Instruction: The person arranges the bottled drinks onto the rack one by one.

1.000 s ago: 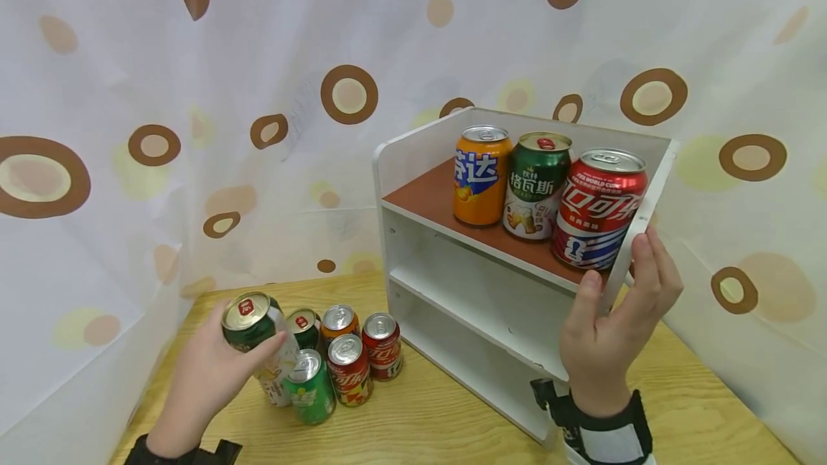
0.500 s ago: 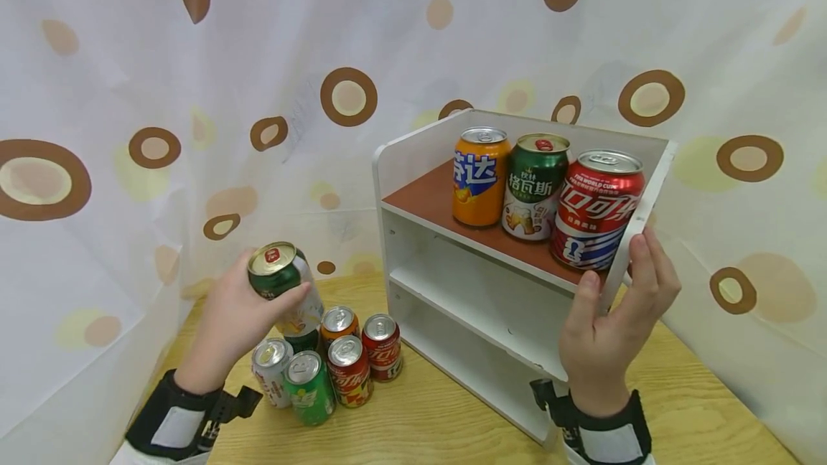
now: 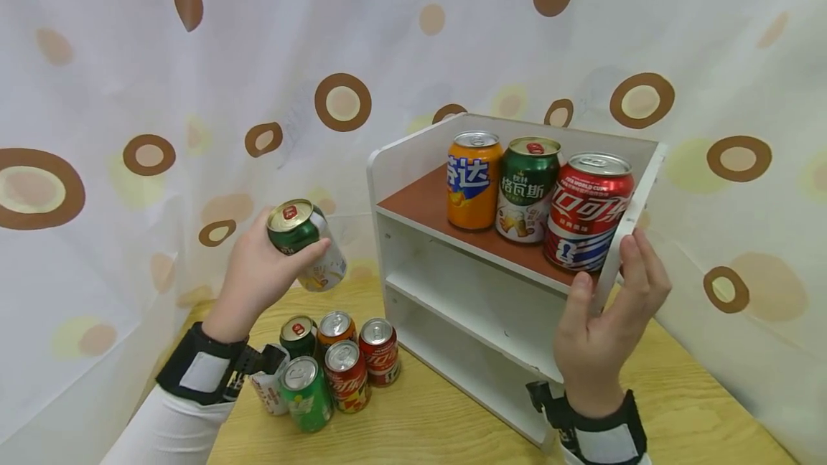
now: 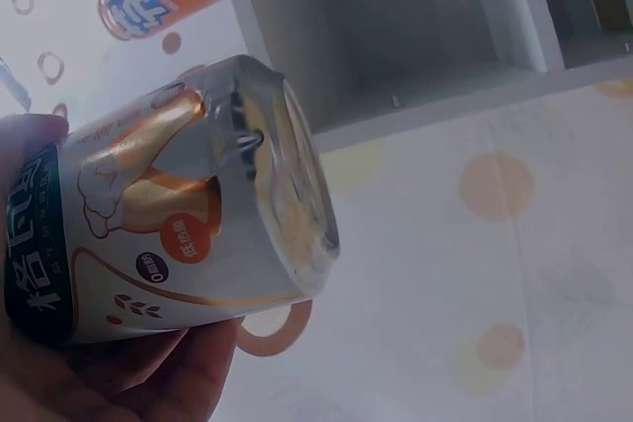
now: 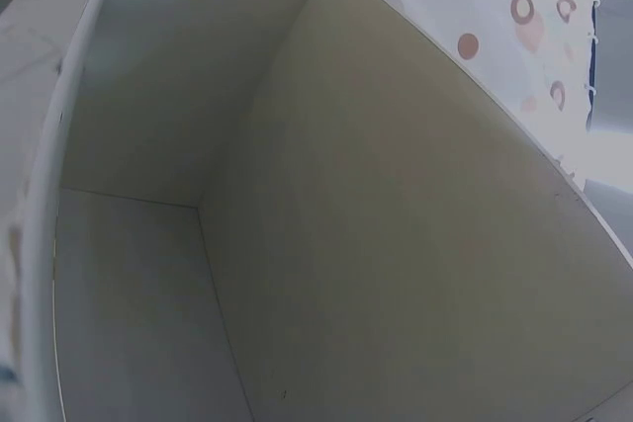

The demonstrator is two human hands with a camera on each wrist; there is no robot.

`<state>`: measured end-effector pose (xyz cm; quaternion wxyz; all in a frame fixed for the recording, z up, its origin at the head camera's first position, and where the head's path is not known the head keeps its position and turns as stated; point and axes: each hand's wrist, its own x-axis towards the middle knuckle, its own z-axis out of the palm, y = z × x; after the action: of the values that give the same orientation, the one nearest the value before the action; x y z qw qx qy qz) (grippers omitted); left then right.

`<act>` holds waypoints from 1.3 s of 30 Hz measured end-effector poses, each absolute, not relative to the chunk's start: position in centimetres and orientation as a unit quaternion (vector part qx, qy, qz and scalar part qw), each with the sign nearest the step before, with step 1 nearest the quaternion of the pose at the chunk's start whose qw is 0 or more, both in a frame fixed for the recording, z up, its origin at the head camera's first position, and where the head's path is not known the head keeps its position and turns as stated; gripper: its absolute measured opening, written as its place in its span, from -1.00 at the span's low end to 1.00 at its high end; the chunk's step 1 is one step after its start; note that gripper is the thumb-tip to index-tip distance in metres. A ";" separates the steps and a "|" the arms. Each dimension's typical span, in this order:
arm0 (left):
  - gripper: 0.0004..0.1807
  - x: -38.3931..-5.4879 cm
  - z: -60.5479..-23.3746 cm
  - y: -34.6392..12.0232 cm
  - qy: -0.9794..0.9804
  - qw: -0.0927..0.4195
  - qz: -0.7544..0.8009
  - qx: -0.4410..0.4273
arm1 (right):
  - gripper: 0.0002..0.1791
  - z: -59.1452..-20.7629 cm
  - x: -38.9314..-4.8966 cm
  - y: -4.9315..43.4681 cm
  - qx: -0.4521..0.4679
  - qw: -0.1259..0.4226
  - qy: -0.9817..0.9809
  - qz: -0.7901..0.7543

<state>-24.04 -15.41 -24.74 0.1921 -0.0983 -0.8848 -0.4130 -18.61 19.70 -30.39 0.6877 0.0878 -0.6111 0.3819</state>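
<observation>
My left hand [image 3: 258, 268] grips a green and white drink can [image 3: 326, 268] around its upper part, gold lid up. The can hangs tilted in the air, left of a white shelf unit [image 3: 472, 307]. In the left wrist view the same can [image 4: 173, 224] shows its beer-mug print and dented bottom end. My right hand [image 3: 607, 336] holds the unit's right side panel at its front edge, thumb on the near side, fingers on the outer side. On the reddish top deck stand an orange can [image 3: 473, 192], a green and white can [image 3: 526, 199] and a red can [image 3: 588, 214].
On the wooden table [image 3: 439, 422], left of the unit, several cans stand close together, including a green one [image 3: 309, 404] and a red one [image 3: 349, 386]. Two lower shelves [image 3: 452, 300] face forward. A patterned curtain [image 3: 400, 41] hangs behind.
My left hand has lifted the green and white can up and to the right, out from among the cans on the table. My right hand keeps its hold on the side panel.
</observation>
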 end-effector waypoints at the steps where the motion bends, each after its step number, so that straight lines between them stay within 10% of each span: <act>1: -0.28 -24.2 -24.5 -15.2 -0.882 0.198 -0.415 -0.102 | -0.55 -30.4 -18.7 19.7 0.089 0.687 -0.612 0.381; 39: -0.26 -28.7 -20.1 -7.3 -0.850 0.177 -0.450 -0.210 | -0.51 -31.1 -18.9 20.6 0.096 0.681 -0.620 0.378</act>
<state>-28.68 -7.28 -20.14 0.1770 -0.2099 -0.8499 -0.4498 -18.91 20.62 -31.08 0.6812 0.0961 -0.6198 0.3776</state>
